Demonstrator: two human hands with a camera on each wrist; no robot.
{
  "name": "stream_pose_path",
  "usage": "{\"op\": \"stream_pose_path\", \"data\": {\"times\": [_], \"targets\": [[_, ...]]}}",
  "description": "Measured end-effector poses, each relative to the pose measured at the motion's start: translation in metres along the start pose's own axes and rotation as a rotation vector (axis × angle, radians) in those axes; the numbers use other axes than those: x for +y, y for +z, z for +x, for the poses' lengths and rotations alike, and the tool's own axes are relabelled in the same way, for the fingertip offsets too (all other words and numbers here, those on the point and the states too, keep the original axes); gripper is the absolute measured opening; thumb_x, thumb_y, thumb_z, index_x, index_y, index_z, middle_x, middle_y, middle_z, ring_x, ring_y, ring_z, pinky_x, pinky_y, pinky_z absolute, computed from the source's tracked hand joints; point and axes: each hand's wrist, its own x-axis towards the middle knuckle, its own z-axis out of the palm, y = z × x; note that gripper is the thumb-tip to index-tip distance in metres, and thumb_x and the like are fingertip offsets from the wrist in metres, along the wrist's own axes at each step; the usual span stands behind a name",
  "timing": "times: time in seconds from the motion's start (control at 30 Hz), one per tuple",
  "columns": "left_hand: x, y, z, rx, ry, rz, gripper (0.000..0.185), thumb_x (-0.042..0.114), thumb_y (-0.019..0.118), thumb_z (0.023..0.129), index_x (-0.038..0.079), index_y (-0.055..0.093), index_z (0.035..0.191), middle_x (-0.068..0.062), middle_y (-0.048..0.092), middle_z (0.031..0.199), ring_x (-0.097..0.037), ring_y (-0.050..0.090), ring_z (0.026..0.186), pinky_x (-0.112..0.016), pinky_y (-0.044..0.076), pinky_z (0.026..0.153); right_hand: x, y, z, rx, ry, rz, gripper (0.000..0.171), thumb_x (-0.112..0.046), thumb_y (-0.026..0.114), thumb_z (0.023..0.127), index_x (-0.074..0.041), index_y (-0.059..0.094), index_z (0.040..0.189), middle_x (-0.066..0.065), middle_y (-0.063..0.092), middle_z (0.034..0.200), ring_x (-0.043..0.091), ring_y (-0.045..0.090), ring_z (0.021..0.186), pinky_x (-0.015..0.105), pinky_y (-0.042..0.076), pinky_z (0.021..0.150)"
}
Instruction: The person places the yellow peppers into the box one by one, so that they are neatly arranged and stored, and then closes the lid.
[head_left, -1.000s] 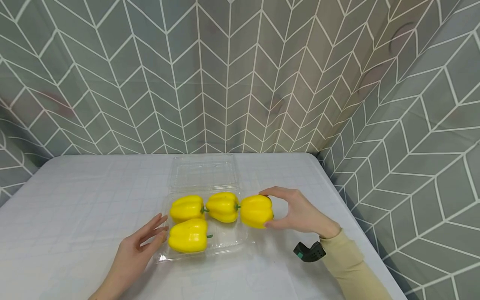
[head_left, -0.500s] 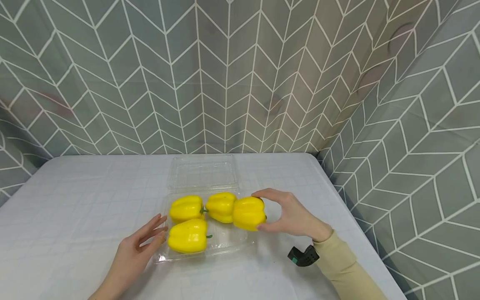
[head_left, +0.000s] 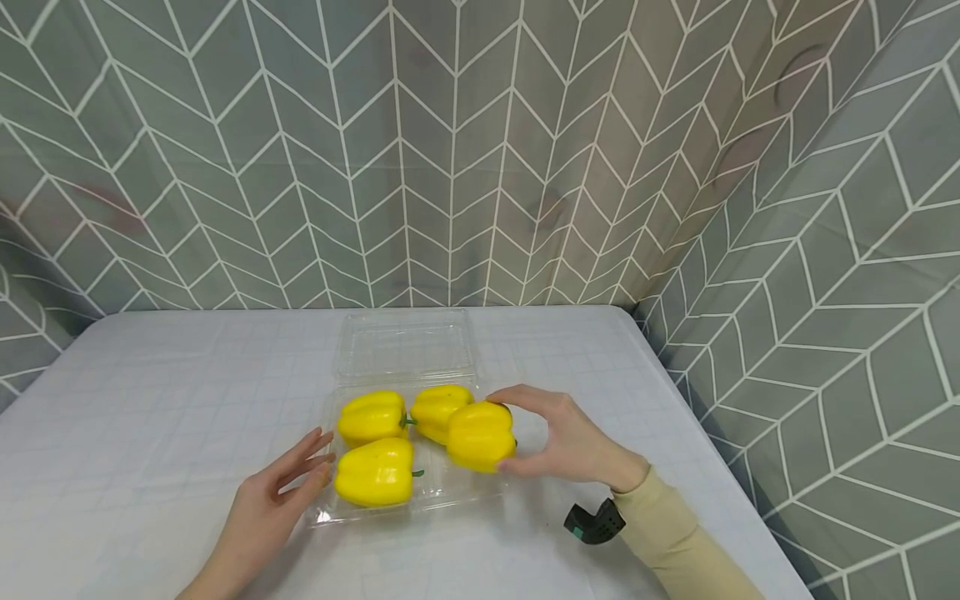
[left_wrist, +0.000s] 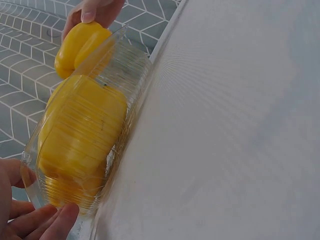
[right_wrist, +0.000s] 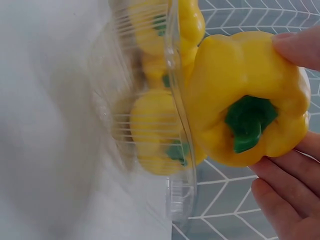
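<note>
A clear plastic clamshell box [head_left: 442, 492] lies open on the white table, its lid [head_left: 405, 342] folded back. Three yellow bell peppers lie in it: back left [head_left: 371, 417], back middle [head_left: 431, 408], front left [head_left: 375, 472]. My right hand [head_left: 566, 437] grips a fourth yellow pepper [head_left: 480, 436] [right_wrist: 247, 97] over the box's right front part, thumb on top, fingers below. In the right wrist view its green stem [right_wrist: 248, 121] faces the camera. My left hand [head_left: 281, 492] rests with straight fingers against the box's left front edge [left_wrist: 30, 175].
The white table [head_left: 150, 417] is backed by a grey chevron-patterned curtain [head_left: 450, 150] behind and on the right. The table's right edge [head_left: 697, 433] runs close to my right arm. A black wrist camera [head_left: 594, 522] hangs under my right sleeve.
My right hand has carried the fourth pepper leftward from outside the box's right rim to over its right front part. The left hand has stayed put.
</note>
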Motion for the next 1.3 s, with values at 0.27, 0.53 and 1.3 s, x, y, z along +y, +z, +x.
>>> {"op": "stream_pose_path", "data": {"times": [0.27, 0.53, 1.3], "targets": [[0.001, 0.0, 0.0, -0.004, -0.011, 0.009, 0.055, 0.017, 0.065, 0.099, 0.007, 0.046, 0.149, -0.009, 0.061, 0.139, 0.012, 0.058, 0.106, -0.013, 0.054, 0.08, -0.001, 0.011, 0.0, -0.003, -0.005, 0.012, 0.067, -0.022, 0.088, 0.075, -0.017, 0.059, 0.135, -0.003, 0.063, 0.134, 0.017, 0.059, 0.124, 0.041, 0.05, 0.105], [0.003, 0.0, 0.001, -0.017, -0.035, 0.007, 0.056, 0.019, 0.065, 0.099, 0.007, 0.045, 0.15, -0.009, 0.06, 0.14, 0.013, 0.057, 0.107, -0.013, 0.054, 0.08, -0.001, 0.021, 0.001, -0.035, -0.038, -0.015, 0.066, -0.021, 0.088, 0.076, -0.013, 0.059, 0.135, -0.001, 0.063, 0.134, 0.019, 0.06, 0.124, 0.04, 0.05, 0.105], [0.003, 0.0, 0.001, -0.015, -0.026, 0.005, 0.056, 0.019, 0.065, 0.099, 0.007, 0.045, 0.15, -0.01, 0.061, 0.139, 0.013, 0.057, 0.107, -0.013, 0.054, 0.08, -0.005, 0.032, 0.003, -0.042, -0.045, -0.054, 0.066, -0.026, 0.088, 0.075, -0.009, 0.062, 0.133, 0.003, 0.063, 0.135, 0.019, 0.059, 0.125, 0.038, 0.051, 0.104]]}}
